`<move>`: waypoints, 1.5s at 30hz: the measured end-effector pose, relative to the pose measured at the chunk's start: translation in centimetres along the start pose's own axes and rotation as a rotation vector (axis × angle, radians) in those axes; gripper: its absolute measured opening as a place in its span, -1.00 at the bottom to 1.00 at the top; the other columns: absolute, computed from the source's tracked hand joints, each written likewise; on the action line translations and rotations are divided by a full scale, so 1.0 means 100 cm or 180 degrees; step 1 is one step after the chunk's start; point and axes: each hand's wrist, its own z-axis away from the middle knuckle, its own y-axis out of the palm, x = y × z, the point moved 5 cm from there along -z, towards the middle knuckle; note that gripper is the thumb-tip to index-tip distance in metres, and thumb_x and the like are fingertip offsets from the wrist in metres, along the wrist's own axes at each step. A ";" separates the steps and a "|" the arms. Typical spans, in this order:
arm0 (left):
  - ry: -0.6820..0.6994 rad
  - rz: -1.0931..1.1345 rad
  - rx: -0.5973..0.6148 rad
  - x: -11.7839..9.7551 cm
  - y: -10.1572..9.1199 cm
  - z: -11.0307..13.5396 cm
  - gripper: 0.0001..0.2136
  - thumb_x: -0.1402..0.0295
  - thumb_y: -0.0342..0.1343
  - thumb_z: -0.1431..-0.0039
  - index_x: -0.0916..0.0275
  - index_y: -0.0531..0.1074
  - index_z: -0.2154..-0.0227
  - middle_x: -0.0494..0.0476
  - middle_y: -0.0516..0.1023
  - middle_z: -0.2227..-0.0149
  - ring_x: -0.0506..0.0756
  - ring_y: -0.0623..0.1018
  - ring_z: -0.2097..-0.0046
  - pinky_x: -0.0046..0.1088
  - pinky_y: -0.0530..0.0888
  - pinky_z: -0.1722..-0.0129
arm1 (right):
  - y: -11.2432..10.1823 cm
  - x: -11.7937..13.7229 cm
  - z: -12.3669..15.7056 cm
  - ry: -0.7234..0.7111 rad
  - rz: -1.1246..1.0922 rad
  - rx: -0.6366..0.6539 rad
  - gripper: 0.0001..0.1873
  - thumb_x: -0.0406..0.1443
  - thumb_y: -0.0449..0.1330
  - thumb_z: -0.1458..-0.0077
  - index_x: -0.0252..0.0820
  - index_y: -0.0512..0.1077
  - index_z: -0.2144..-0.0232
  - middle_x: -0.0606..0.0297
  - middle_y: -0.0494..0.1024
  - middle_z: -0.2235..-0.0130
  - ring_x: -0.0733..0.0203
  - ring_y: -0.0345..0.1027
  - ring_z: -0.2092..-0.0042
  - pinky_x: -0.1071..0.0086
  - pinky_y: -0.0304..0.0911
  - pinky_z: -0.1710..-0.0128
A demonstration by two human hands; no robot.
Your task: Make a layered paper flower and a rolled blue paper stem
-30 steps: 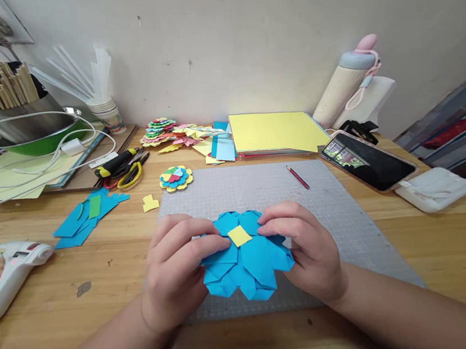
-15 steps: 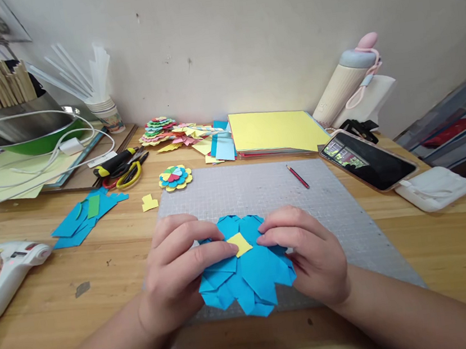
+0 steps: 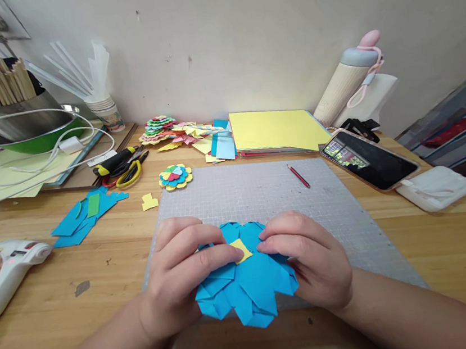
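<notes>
A blue folded paper flower (image 3: 247, 286) lies at the near edge of the grey cutting mat (image 3: 261, 193). A small yellow square (image 3: 241, 250) sits at its centre. My left hand (image 3: 177, 275) grips the flower's left side, fingers curled over it, with fingertips touching the yellow square. My right hand (image 3: 311, 258) holds the right side the same way, its fingertips just right of the square.
A glue gun (image 3: 7, 273) lies at the left edge, with blue paper scraps (image 3: 85, 215), scissors (image 3: 126, 173) and a small multicoloured flower (image 3: 175, 177) behind. A red pencil (image 3: 298, 176), yellow paper stack (image 3: 274, 131), phone (image 3: 367, 161), bottle (image 3: 347, 84) and white pouch (image 3: 436, 188) stand right.
Both hands have drawn the blue flower toward me, to the mat's near edge. My left fingertips have slid onto the yellow square.
</notes>
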 end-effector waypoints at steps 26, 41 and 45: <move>-0.4292 0.3368 0.1134 0.051 0.060 0.043 -0.67 0.12 0.29 -0.01 0.25 0.53 0.26 0.12 0.66 0.31 0.08 0.58 0.32 -0.44 0.48 0.33 | 0.034 -0.051 0.017 0.3188 -0.2063 0.0156 -0.70 -0.12 0.22 -0.08 -0.15 0.28 0.54 0.47 0.28 0.60 0.39 0.10 0.58 0.47 0.06 0.61; -0.4362 0.3347 0.1076 0.053 0.061 0.044 -0.74 0.17 0.30 -0.01 0.27 0.54 0.33 0.07 0.65 0.36 0.01 0.55 0.37 -0.50 0.44 0.36 | 0.035 -0.052 0.019 0.3384 -0.2031 0.0129 -0.67 -0.09 0.26 -0.02 -0.15 0.29 0.58 0.50 0.24 0.64 0.39 0.05 0.58 0.46 0.00 0.60; -0.4268 0.3505 0.1178 0.050 0.062 0.043 -0.70 0.16 0.28 -0.04 0.27 0.55 0.26 0.15 0.66 0.28 0.06 0.58 0.32 -0.45 0.47 0.31 | 0.034 -0.052 0.018 0.3300 -0.2033 0.0074 -0.67 -0.11 0.26 -0.03 -0.15 0.29 0.59 0.49 0.24 0.64 0.39 0.06 0.58 0.47 0.00 0.60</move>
